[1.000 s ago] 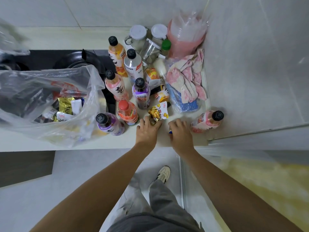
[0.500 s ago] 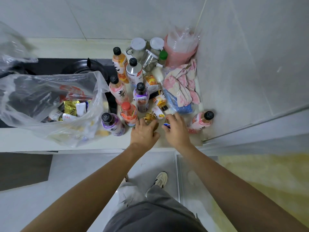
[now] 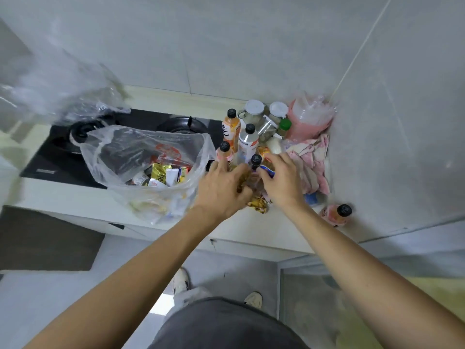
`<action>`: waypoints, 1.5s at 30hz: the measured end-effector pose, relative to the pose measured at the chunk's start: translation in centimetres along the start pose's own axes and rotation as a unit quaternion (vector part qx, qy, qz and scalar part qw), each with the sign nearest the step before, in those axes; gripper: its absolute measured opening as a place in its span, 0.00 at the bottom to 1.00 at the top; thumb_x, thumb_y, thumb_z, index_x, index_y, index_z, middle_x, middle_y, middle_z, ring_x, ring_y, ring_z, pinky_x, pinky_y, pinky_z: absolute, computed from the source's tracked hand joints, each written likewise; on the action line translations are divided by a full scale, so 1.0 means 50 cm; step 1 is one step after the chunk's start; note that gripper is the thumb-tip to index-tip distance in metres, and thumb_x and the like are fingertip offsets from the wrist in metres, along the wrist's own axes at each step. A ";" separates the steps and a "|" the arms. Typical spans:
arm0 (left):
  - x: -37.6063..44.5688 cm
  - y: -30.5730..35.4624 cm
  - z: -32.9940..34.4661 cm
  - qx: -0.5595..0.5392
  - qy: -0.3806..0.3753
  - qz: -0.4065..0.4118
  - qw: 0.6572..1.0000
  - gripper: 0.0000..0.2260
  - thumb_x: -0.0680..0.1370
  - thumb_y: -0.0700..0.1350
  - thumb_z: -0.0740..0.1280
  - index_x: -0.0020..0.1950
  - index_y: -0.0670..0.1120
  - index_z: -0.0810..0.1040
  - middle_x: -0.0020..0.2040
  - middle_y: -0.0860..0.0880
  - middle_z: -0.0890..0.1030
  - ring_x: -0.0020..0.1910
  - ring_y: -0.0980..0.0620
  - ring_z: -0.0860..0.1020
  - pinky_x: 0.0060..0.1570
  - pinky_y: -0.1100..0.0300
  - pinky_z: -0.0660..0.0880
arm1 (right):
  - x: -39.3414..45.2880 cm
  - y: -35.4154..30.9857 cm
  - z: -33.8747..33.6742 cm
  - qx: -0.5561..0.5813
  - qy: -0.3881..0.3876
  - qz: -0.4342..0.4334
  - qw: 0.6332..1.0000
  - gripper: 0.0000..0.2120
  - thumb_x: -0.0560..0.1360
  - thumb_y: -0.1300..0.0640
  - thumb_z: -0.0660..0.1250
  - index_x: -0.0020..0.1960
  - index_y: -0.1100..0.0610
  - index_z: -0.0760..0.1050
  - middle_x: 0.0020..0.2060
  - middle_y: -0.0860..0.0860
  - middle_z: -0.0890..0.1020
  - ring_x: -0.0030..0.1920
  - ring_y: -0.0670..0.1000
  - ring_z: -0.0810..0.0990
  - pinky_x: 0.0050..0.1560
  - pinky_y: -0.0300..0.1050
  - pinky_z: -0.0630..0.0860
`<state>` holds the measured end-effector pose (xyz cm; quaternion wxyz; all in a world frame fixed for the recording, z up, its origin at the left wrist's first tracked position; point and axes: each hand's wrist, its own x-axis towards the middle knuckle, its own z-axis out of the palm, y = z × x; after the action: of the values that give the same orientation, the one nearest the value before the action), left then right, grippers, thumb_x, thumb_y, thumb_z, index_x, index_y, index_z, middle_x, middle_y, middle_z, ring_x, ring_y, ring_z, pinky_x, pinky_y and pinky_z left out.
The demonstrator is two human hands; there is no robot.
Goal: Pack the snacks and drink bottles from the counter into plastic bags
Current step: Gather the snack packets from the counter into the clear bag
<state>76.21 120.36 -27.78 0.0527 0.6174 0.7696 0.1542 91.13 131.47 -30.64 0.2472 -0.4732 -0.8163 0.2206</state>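
- Hands: two are seen over the white counter (image 3: 251, 230). The left hand (image 3: 221, 190) is curled around small gold-wrapped snack packets (image 3: 258, 204); the right hand (image 3: 283, 182) pinches a small blue-edged packet (image 3: 268, 171).
- Bottles: five black-capped drink bottles are counted, four upright (image 3: 231, 127) near the back corner, one pink bottle (image 3: 336, 215) lying at the right edge.
- Bags: one clear plastic bag (image 3: 151, 157) holding snacks is placed left of the hands, partly on the black stove (image 3: 63, 157).

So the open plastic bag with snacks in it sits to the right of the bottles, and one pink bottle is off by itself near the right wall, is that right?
Not quite. The head view shows the plastic bag to the left of the bottles, lying partly over the stove. The rest holds: it is open with snacks inside, and one pink bottle is off by itself near the right wall.
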 end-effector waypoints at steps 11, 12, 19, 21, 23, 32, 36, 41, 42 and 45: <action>0.027 -0.371 -0.092 0.019 -0.043 -0.122 0.991 0.20 0.75 0.57 0.65 0.67 0.56 0.73 0.57 0.44 0.73 0.60 0.39 0.72 0.48 0.48 0.76 | 0.111 -0.269 0.209 0.034 -0.086 -0.073 0.993 0.19 0.76 0.53 0.75 0.65 0.57 0.79 0.57 0.53 0.79 0.58 0.54 0.79 0.60 0.51 0.77; 0.031 -0.413 -0.092 0.026 -0.059 -0.129 0.990 0.22 0.75 0.56 0.65 0.69 0.57 0.72 0.58 0.44 0.73 0.61 0.40 0.71 0.47 0.48 0.75 | 0.122 -0.294 0.245 0.024 -0.096 -0.073 0.992 0.19 0.76 0.53 0.75 0.65 0.57 0.79 0.57 0.53 0.79 0.59 0.54 0.79 0.60 0.51 0.77; 0.053 -0.536 -0.061 0.019 -0.140 -0.123 0.982 0.23 0.78 0.56 0.64 0.73 0.55 0.69 0.66 0.43 0.74 0.67 0.38 0.70 0.55 0.44 0.76 | 0.138 -0.367 0.377 -0.060 -0.199 -0.043 0.977 0.22 0.78 0.51 0.73 0.70 0.54 0.76 0.59 0.51 0.78 0.63 0.55 0.78 0.59 0.52 0.77; 0.050 -0.542 -0.059 0.009 -0.134 -0.105 0.985 0.22 0.78 0.56 0.64 0.71 0.53 0.70 0.64 0.44 0.75 0.66 0.39 0.72 0.54 0.45 0.77 | 0.139 -0.370 0.382 -0.070 -0.196 -0.031 0.978 0.23 0.77 0.49 0.73 0.70 0.54 0.77 0.59 0.51 0.78 0.64 0.54 0.76 0.59 0.52 0.77; 0.045 -0.536 -0.060 -0.003 -0.119 -0.089 0.989 0.19 0.77 0.55 0.65 0.67 0.51 0.72 0.60 0.45 0.75 0.63 0.41 0.73 0.49 0.46 0.77 | 0.139 -0.366 0.372 -0.071 -0.170 -0.028 0.982 0.21 0.77 0.48 0.72 0.68 0.53 0.77 0.60 0.50 0.78 0.64 0.53 0.76 0.59 0.51 0.77; 0.064 -0.403 -0.051 -0.018 -0.078 0.016 0.997 0.16 0.75 0.54 0.62 0.60 0.49 0.74 0.55 0.46 0.78 0.58 0.42 0.76 0.46 0.48 0.78 | 0.111 -0.299 0.247 -0.082 -0.091 -0.012 0.992 0.18 0.78 0.50 0.72 0.65 0.54 0.79 0.61 0.49 0.78 0.65 0.53 0.76 0.60 0.54 0.77; 0.085 -0.333 -0.055 0.001 -0.053 0.050 0.997 0.15 0.76 0.54 0.65 0.59 0.48 0.75 0.52 0.45 0.77 0.55 0.42 0.75 0.46 0.49 0.76 | 0.098 -0.245 0.173 -0.086 -0.040 -0.025 0.995 0.15 0.77 0.53 0.71 0.63 0.55 0.79 0.58 0.49 0.78 0.58 0.52 0.77 0.54 0.53 0.79; 0.108 -0.218 -0.041 -0.008 -0.029 0.069 0.997 0.18 0.76 0.53 0.65 0.64 0.48 0.76 0.54 0.45 0.77 0.57 0.42 0.74 0.47 0.47 0.78 | 0.094 -0.127 0.080 -0.076 0.007 -0.013 0.997 0.15 0.77 0.54 0.72 0.62 0.56 0.79 0.55 0.50 0.79 0.57 0.53 0.78 0.52 0.48 0.77; 0.111 -0.189 -0.036 -0.010 -0.018 0.073 0.997 0.17 0.77 0.54 0.64 0.64 0.49 0.76 0.53 0.45 0.77 0.56 0.42 0.75 0.46 0.47 0.78 | 0.096 -0.098 0.060 -0.078 0.015 -0.012 0.997 0.14 0.78 0.54 0.72 0.62 0.56 0.80 0.55 0.50 0.79 0.56 0.52 0.78 0.51 0.46 0.75; 0.114 -0.102 -0.007 0.004 0.000 0.079 0.997 0.16 0.77 0.54 0.62 0.62 0.49 0.76 0.52 0.47 0.76 0.53 0.44 0.75 0.42 0.51 0.74 | 0.108 -0.007 0.017 -0.070 0.026 0.005 0.997 0.12 0.78 0.54 0.71 0.60 0.55 0.79 0.55 0.50 0.80 0.57 0.53 0.78 0.51 0.48 0.76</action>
<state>70.01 124.85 -28.36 0.0376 0.6767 0.7189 0.1546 88.05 135.96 -30.03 0.2335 -0.4987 -0.8209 0.1514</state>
